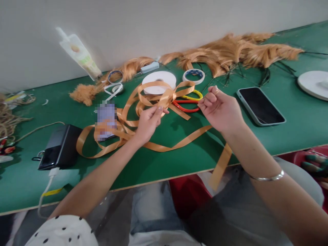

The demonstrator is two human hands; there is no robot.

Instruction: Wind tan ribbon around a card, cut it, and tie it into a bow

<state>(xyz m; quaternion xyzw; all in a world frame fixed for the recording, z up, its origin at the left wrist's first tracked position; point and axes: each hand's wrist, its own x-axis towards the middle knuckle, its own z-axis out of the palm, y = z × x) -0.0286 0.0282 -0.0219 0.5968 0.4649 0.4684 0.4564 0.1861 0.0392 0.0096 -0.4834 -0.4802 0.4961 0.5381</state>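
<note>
Left hand pinching the looped centre of the orange ribbon bow above the green counter to keep loops gathered, right hand clenched on a strand, pulling sideways.

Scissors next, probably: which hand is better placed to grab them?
Right, likely. The right hand sits just beside the scissors on the table, holding only a ribbon tail. The left hand pinches the centre of the ribbon bow, so releasing may undo the loops.
</note>
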